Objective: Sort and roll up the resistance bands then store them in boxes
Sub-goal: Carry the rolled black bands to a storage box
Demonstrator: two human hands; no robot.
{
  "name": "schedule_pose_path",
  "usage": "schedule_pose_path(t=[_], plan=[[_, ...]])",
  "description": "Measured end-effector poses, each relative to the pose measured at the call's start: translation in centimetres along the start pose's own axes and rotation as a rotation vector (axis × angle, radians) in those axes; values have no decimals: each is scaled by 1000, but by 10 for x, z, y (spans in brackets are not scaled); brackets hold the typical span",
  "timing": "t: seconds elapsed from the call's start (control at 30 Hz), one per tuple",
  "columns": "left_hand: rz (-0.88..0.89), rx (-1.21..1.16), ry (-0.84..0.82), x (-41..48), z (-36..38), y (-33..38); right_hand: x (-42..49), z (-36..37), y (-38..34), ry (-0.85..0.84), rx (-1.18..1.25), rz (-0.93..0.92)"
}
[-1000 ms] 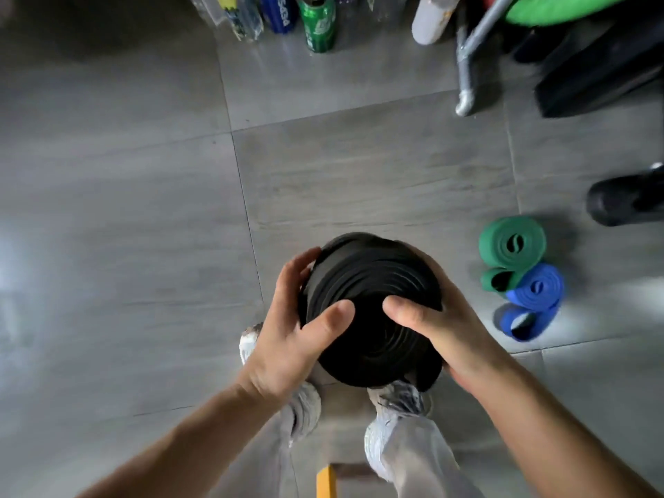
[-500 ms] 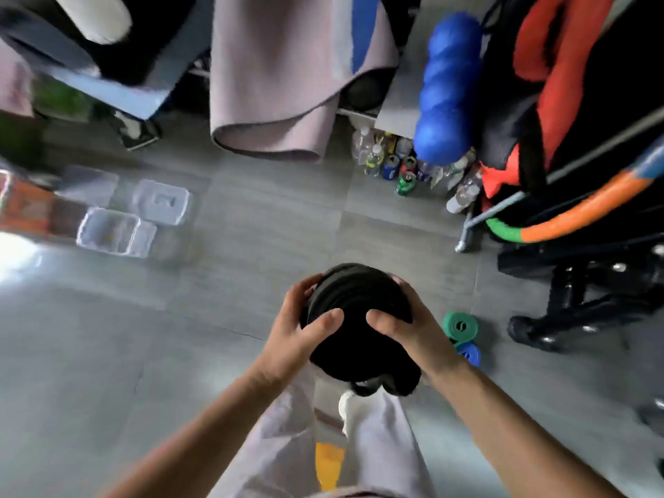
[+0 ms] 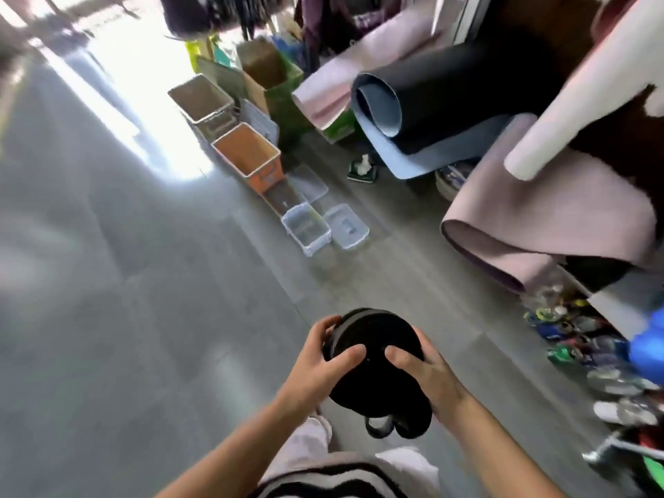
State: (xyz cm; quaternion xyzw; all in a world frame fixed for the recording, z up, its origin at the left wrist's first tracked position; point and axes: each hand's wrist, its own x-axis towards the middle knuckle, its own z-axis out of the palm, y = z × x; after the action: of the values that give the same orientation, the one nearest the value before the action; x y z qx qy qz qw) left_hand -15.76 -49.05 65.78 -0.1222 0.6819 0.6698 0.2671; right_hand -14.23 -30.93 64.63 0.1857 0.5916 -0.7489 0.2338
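A thick black rolled resistance band is held in front of me at waist height. My left hand grips its left side with the thumb across the coiled face. My right hand grips its right side, thumb also on the face. A loose loop of the band hangs below the roll. Two clear plastic boxes sit on the grey floor ahead, one beside a clear lid. The green and blue rolled bands are out of view.
An orange crate and more bins line the floor beyond the clear boxes. Pink and black exercise mats hang from a rack on the right. Bottles and cans crowd the floor beneath it.
My view has swung up and to the left, from the floor at my feet toward the clear boxes. Both hands keep the same grip on the black roll. The green and blue rolls left the view.
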Motion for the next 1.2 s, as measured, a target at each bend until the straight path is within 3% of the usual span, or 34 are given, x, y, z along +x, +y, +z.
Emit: schedule_pose_path(t=[0.23, 0.47, 0.83, 1.0, 1.2], plan=[[68, -31, 126, 62, -163, 62, 120, 146, -52, -89, -51, -56], [80, -92, 163, 165, -252, 112, 254, 204, -112, -152, -103, -54], [60, -175, 402, 294, -417, 208, 472, 336, -225, -412, -298, -2], [46, -175, 369, 361, -497, 243, 547, 394, -249, -349, -239, -13], [22, -23, 200, 453, -615, 288, 641, 475, -256, -201, -77, -24]])
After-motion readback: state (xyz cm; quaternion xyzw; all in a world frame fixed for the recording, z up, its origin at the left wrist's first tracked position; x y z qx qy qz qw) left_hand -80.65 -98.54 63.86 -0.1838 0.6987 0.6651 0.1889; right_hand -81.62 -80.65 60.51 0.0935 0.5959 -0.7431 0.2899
